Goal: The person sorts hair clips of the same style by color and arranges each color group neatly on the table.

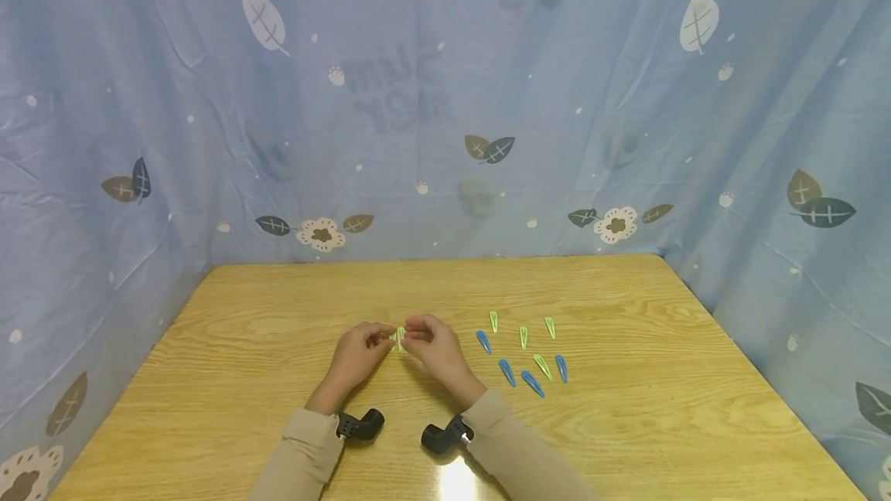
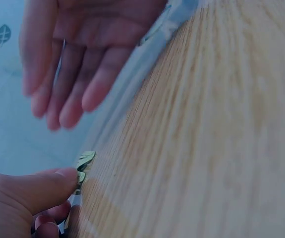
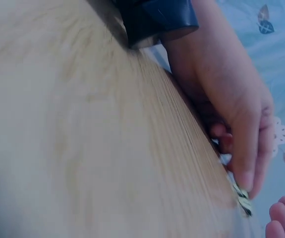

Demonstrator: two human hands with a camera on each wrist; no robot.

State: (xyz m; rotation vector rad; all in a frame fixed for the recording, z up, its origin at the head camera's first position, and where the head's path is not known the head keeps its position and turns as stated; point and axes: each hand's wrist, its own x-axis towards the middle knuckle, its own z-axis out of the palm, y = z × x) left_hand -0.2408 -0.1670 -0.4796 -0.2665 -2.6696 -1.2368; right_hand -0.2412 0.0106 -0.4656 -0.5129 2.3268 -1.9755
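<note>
My left hand [image 1: 357,356] is over the middle of the table, pinching a small green snap hair clip [image 2: 81,176] between thumb and forefinger. Just beyond its fingertips, a second green piece [image 2: 86,158] shows in the left wrist view, close over the wood. Facing it, my right hand [image 1: 438,350] has its fingers extended and relaxed, a short way from the green clips [image 1: 399,336]. In the left wrist view the right fingers [image 2: 73,84] hang apart from the clips. The right wrist view shows the left thumb on a green clip [image 3: 244,202], with right fingertips at the lower corner.
Right of the hands lie several loose green hair clips [image 1: 524,338] and several blue hair clips [image 1: 506,372] on the wooden table [image 1: 626,424]. Black wrist cameras [image 1: 362,425] sit on both wrists. A blue patterned curtain [image 1: 418,99] surrounds the table's back and sides.
</note>
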